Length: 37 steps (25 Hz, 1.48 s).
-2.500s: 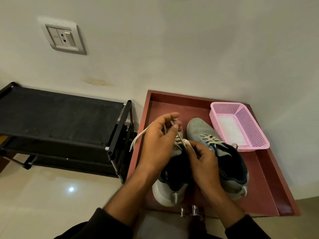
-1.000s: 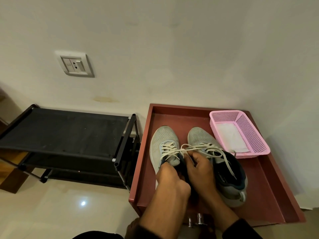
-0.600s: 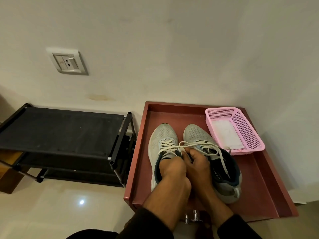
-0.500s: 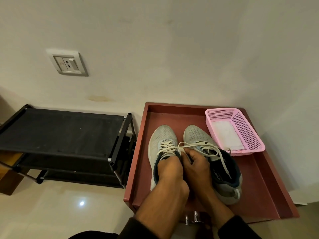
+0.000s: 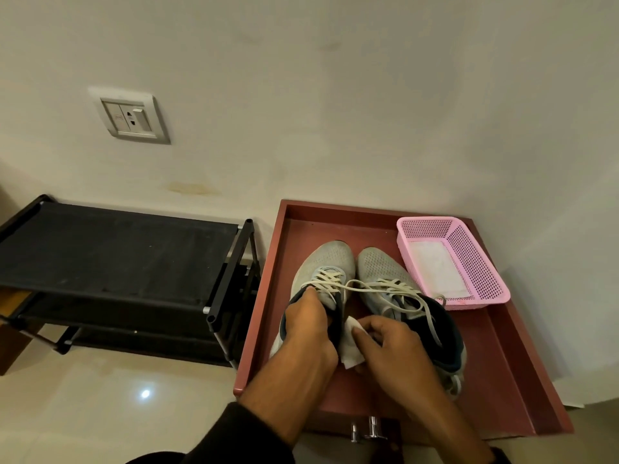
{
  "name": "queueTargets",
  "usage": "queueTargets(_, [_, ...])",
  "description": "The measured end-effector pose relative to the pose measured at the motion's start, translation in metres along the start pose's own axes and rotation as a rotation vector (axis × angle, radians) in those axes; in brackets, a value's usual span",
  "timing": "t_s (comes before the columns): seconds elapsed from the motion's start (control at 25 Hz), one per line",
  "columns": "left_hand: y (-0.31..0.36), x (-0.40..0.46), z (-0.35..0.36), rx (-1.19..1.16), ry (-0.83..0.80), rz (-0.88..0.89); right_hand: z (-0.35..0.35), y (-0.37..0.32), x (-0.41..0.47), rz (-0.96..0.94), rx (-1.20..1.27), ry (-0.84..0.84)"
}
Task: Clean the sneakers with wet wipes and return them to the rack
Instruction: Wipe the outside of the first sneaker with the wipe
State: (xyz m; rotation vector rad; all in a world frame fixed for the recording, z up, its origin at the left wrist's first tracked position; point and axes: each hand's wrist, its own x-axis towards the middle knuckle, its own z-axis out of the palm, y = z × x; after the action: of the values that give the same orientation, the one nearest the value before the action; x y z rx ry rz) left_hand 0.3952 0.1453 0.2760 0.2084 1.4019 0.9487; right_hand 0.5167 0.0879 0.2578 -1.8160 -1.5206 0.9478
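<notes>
Fingers of my right hand (image 5: 397, 346) pinch a wet wipe (image 5: 351, 343) between the sneakers (image 5: 378, 272) on the red tray (image 5: 502, 380); my left hand (image 5: 310, 326) grips the left shoe's collar. Advice: brace firmly, wipe the inner side in short strokes. Rack (image 5: 110, 249) stands beside. No readable branding.
</notes>
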Motion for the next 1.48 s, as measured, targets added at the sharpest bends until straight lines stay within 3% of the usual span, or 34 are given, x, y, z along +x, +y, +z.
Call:
queueTargets(0.32, [0.018,-0.007,-0.016,0.014,-0.071,-0.018,-0.017,-0.026,-0.002,0.127,0.647,0.026])
queueTargets(0.52, [0.017,0.007,-0.005,-0.356,-0.063,-0.168,-0.015,-0.032,0.008,0.079,0.947,0.151])
queueTargets(0.68, [0.011,0.015,0.003,-0.459,0.026,-0.143,-0.011,-0.027,0.010,0.022,0.891,0.197])
queueTargets(0.92, [0.004,-0.022,0.003,-0.375,-0.048,-0.037,-0.018,-0.022,0.014,-0.046,0.877,0.330])
queueTargets(1.24, [0.005,-0.055,-0.013,0.101,-0.100,0.349,-0.019,-0.019,0.012,-0.087,0.787,0.394])
queueTargets(1.48, [-0.009,-0.045,-0.051,0.275,-0.028,0.430,-0.010,-0.019,0.009,-0.156,0.699,0.372])
